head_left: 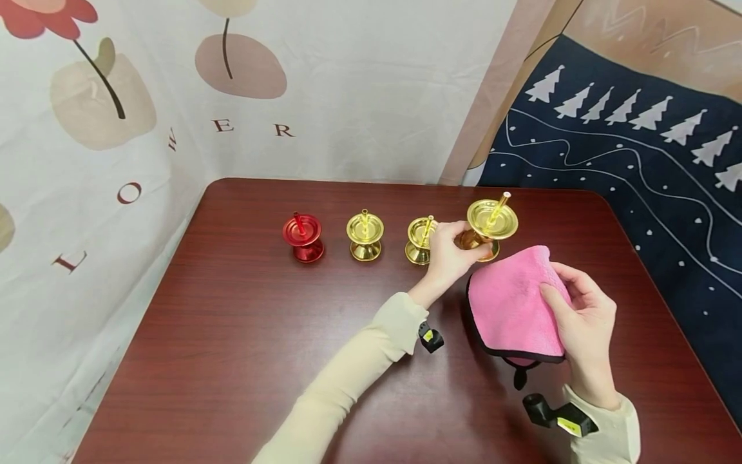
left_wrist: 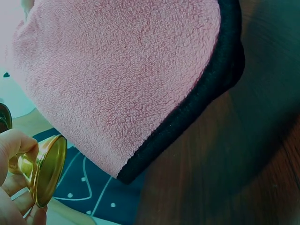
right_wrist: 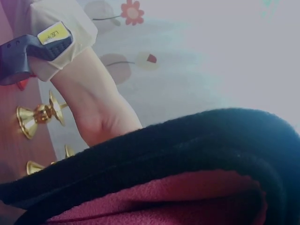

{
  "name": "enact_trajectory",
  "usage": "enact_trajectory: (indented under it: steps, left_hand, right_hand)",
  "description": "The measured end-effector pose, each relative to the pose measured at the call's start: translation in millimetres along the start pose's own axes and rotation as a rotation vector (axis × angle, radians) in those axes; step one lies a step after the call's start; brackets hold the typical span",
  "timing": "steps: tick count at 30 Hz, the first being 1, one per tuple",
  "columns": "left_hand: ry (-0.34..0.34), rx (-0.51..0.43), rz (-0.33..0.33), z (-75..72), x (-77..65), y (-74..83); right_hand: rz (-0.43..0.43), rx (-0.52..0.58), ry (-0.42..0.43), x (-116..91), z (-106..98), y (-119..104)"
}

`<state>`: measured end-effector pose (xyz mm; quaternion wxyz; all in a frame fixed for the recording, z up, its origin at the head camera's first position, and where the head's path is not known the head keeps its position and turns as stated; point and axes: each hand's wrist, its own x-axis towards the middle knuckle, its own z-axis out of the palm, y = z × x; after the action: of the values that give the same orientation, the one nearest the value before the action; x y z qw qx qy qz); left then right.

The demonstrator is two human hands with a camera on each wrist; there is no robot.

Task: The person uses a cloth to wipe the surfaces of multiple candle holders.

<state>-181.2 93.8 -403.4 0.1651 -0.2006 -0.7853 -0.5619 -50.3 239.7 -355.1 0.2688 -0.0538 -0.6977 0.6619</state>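
My left hand (head_left: 451, 258) grips a gold candle holder (head_left: 493, 220) round its stem, lifted above the table with its spike tilted to the right. In the left wrist view the flared base of this candle holder (left_wrist: 49, 171) shows beside my curled fingers. My right hand (head_left: 588, 316) pinches a pink cloth (head_left: 513, 306) with black edging between thumb and fingers. The cloth hangs just below and right of the candle holder. In the right wrist view, the folded cloth (right_wrist: 187, 154) fills the bottom and hides the held candle holder.
A red candle holder (head_left: 304, 238) and a gold candle holder (head_left: 365, 235) stand in a row at the back of the brown table (head_left: 243, 335). Another gold candle holder (head_left: 418, 241) stands close left of my left hand, partly covered by it. Curtains hang behind.
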Motion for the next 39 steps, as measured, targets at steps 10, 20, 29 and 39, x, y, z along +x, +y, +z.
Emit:
enact_trajectory:
  steps: [10,20,29,39]
  left_hand:
    - [0.001,0.087,-0.076,28.8,-1.0,-8.3]
    - [0.028,0.122,-0.119,50.3,-3.1,-23.1]
    - [0.040,0.141,-0.189,60.6,-8.5,-39.0]
    - [0.037,0.174,-0.209,67.2,-8.8,-50.1]
  right_hand:
    - [0.050,-0.026,0.044,-1,-7,4]
    - [0.084,-0.050,0.060,-3,-11,7]
    - [0.095,-0.046,0.058,-4,-12,10]
    - [0.083,-0.033,0.043,-4,-12,13]
